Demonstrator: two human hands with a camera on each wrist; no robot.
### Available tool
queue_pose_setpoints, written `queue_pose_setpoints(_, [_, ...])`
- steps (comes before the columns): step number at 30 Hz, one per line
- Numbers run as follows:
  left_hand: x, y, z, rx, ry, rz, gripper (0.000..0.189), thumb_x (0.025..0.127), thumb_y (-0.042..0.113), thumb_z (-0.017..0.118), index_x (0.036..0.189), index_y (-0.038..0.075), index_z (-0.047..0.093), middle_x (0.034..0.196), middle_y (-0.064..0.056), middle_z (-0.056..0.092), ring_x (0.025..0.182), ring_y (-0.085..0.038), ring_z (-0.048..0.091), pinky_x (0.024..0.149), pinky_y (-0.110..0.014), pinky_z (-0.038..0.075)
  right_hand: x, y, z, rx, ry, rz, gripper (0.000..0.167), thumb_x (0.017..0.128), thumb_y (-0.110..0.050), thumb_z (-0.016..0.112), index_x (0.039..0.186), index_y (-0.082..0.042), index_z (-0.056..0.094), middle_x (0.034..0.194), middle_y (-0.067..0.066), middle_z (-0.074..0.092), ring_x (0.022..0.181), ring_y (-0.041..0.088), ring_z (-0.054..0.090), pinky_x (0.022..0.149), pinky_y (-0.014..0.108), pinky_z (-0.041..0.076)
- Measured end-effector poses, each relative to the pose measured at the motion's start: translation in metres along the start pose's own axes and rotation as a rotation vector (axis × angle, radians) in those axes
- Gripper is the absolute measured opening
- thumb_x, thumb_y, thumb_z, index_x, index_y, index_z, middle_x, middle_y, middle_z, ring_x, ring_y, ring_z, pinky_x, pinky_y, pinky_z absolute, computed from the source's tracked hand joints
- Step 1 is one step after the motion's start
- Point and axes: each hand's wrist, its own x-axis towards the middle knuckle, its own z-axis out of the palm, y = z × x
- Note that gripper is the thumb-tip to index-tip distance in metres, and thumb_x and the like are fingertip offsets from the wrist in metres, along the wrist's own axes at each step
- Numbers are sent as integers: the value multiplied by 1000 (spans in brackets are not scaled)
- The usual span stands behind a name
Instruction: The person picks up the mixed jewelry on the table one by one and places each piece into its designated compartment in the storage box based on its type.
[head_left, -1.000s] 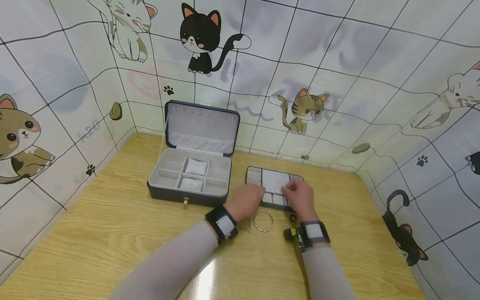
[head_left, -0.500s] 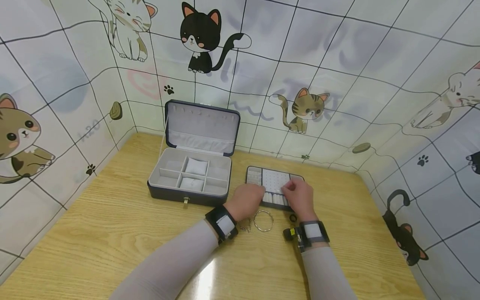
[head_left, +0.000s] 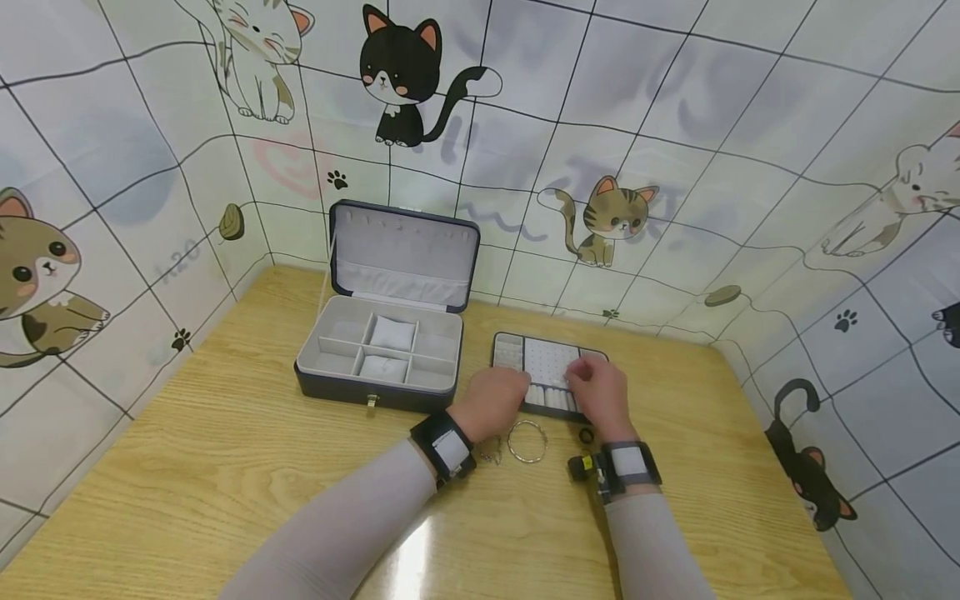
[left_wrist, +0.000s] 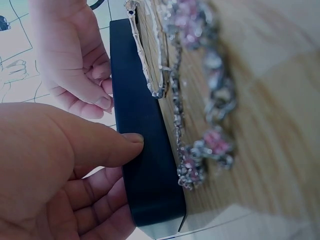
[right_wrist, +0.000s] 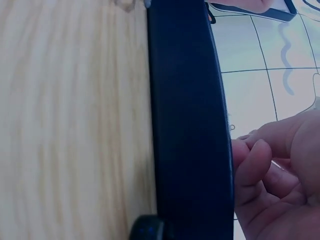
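Observation:
In the head view, my left hand (head_left: pixel 489 402) holds the front left of a dark jewelry tray (head_left: pixel 546 412); the left wrist view shows its thumb (left_wrist: pixel 131 142) on the tray's side and the other fingers around the end. Over the tray's dotted white pad (head_left: pixel 549 360) is my right hand (head_left: pixel 603 398). Its thumb and finger pinch what looks like a tiny silvery earring (right_wrist: pixel 232 127), mostly hidden. Before the tray lie a bangle (head_left: pixel 527 462) and a silver chain bracelet with pink stones (left_wrist: pixel 216 142). A small black ring (head_left: pixel 581 436) lies near my right wrist.
An open dark jewelry box (head_left: pixel 330 387) stands left of the tray, its lid (head_left: pixel 405 250) raised. Two white cushions (head_left: pixel 393 334) sit in its compartments. A cat-print sheet (head_left: pixel 525 167) rises behind the wooden table (head_left: pixel 225 467).
My right fingertips shift very slightly over the pad. The left hand, tray, box and bracelets stay put.

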Motion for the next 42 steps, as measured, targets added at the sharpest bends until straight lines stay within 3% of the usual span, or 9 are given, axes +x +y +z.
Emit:
queue_pose_setpoints(10, [0, 0, -1, -17, -10, -11, 9, 92, 11, 73, 96, 18, 67, 89, 1, 73, 79, -16, 67, 64, -32, 55, -1, -1, -3, 7, -31, -23, 7, 94, -10, 71, 101, -10, 73, 107, 12, 74, 99, 30, 67, 82, 44, 57])
queue_pose_setpoints(21, [-1, 1, -3, -9, -10, -2, 12, 91, 10, 73, 97, 17, 67, 90, 0, 74, 81, -17, 69, 65, -33, 56, 0, 1, -5, -1, -71, -109, 8, 91, -8, 73, 99, -9, 73, 104, 10, 74, 92, 27, 66, 76, 36, 53])
queue_pose_setpoints(30, [0, 1, -2, -1, -6, 1, 8, 94, 12, 71, 98, 18, 68, 91, 1, 74, 82, -17, 70, 65, -32, 57, 1, 3, -8, -23, -143, -133, 13, 92, -6, 74, 104, -10, 77, 109, 12, 76, 96, 29, 71, 81, 45, 59])
queue_pose_setpoints(36, [0, 1, -3, -1, -10, -2, 9, 93, 12, 73, 99, 18, 69, 91, 1, 75, 82, -16, 70, 65, -32, 57, 3, 3, -7, -68, -135, -186, 14, 92, -5, 74, 103, -9, 81, 107, 12, 78, 93, 28, 71, 80, 45, 59])
queue_pose_setpoints(42, [-1, 1, -3, -4, -19, -2, 10, 93, 12, 73, 99, 18, 68, 92, 0, 74, 83, -17, 69, 66, -33, 57, 2, 2, -4, -84, -110, -185, 9, 93, -6, 74, 99, -9, 81, 104, 11, 79, 91, 25, 67, 77, 40, 55])
